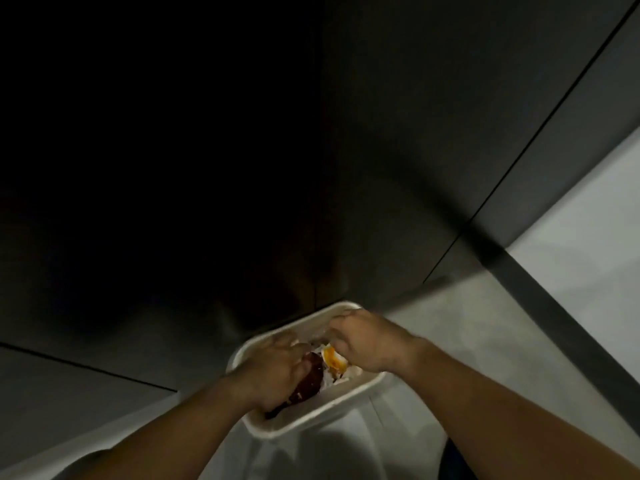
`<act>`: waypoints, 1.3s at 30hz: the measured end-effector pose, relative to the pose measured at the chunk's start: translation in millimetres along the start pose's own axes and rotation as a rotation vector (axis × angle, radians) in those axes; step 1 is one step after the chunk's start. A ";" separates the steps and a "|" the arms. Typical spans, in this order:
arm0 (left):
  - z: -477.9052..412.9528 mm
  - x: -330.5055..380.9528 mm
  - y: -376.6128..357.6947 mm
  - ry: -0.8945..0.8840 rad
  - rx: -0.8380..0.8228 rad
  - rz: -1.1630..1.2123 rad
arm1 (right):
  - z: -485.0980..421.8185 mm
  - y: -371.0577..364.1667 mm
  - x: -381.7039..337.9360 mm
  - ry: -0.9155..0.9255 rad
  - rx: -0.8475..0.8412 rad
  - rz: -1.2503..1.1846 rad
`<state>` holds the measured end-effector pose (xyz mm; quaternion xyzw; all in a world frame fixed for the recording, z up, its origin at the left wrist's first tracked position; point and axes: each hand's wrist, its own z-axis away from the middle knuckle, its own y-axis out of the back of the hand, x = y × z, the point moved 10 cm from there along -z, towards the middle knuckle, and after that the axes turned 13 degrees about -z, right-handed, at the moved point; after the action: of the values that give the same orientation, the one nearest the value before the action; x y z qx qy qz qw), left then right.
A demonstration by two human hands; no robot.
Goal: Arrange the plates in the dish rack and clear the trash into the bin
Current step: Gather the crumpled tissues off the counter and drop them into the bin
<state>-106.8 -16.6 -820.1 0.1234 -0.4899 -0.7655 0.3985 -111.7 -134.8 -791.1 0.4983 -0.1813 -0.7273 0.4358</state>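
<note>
A white rectangular bin [313, 421] stands low in the head view, seen from above, and both my hands reach into its mouth. My left hand [273, 368] curls round a dark brown crumpled wrapper [312, 375] at the bin's left side. My right hand [367, 341] is over the far right part of the bin, its fingers bent down and pinching a white piece of trash with an orange-yellow smear [334, 359]. More pale trash lies under the hands, mostly hidden. No plates or dish rack are in view.
Dark cabinet fronts [398, 150] fill the upper view, very dim at the left. A dark plinth strip [540, 299] runs diagonally at the right, with pale floor [588, 244] beyond it and around the bin.
</note>
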 end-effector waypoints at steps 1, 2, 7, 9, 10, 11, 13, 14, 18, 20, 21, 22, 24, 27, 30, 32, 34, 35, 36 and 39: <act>-2.3 3.3 -6.0 -0.023 -0.023 0.028 | 7.0 8.0 0.5 -0.009 0.024 -0.017; -2.6 5.1 -5.8 -0.036 -0.012 0.049 | 14.2 15.6 0.1 -0.017 0.042 -0.029; 29.2 20.6 89.3 -0.045 0.182 0.129 | 62.2 73.4 -21.9 -0.066 0.091 -0.072; 58.9 43.1 150.0 -0.080 0.225 0.106 | 91.1 115.6 -45.7 -0.078 0.119 -0.122; 77.0 57.4 182.5 -0.103 0.246 0.094 | 107.6 140.0 -60.4 -0.078 0.136 -0.142; 94.9 72.6 214.4 -0.131 0.268 0.083 | 124.7 165.5 -74.5 -0.080 0.156 -0.158; 132.8 104.1 283.5 -0.183 0.339 0.067 | 162.1 221.3 -104.1 -0.083 0.214 -0.220; 151.4 119.2 318.0 -0.204 0.378 0.066 | 180.6 249.6 -119.2 -0.081 0.245 -0.250; 214.1 174.3 441.4 -0.278 0.461 0.078 | 248.0 355.3 -177.9 -0.032 0.335 -0.301; 237.7 195.8 495.7 -0.290 0.506 0.063 | 277.5 401.2 -205.9 0.001 0.349 -0.296; 246.4 202.6 515.5 -0.294 0.536 0.055 | 287.6 417.3 -217.6 0.012 0.357 -0.287; 255.1 208.6 534.2 -0.294 0.565 0.048 | 296.6 431.7 -228.1 0.024 0.369 -0.282; 271.1 216.6 574.0 -0.272 0.622 0.051 | 317.9 466.9 -247.9 0.038 0.402 -0.273; 293.5 219.5 615.2 -0.245 0.679 0.065 | 338.6 502.7 -271.2 0.078 0.418 -0.256; 308.6 207.6 638.7 -0.201 0.747 0.048 | 339.7 523.5 -284.9 0.098 0.426 -0.230; 312.4 195.3 643.9 -0.173 0.774 0.045 | 331.1 528.5 -292.5 0.117 0.447 -0.183; 311.3 183.3 646.7 -0.154 0.773 0.040 | 317.4 528.3 -297.7 0.125 0.456 -0.141; 309.2 176.9 649.2 -0.152 0.783 0.031 | 309.1 527.1 -299.2 0.123 0.456 -0.124; 306.8 170.4 654.0 -0.149 0.798 0.018 | 300.7 527.2 -299.9 0.114 0.460 -0.109; 293.4 148.0 673.9 -0.143 0.818 -0.009 | 280.8 533.2 -302.8 0.075 0.489 -0.104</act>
<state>-43.5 -70.0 -74.9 0.2202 -0.7796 -0.5162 0.2781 -80.5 -231.7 -124.5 0.6242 -0.3093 -0.6643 0.2708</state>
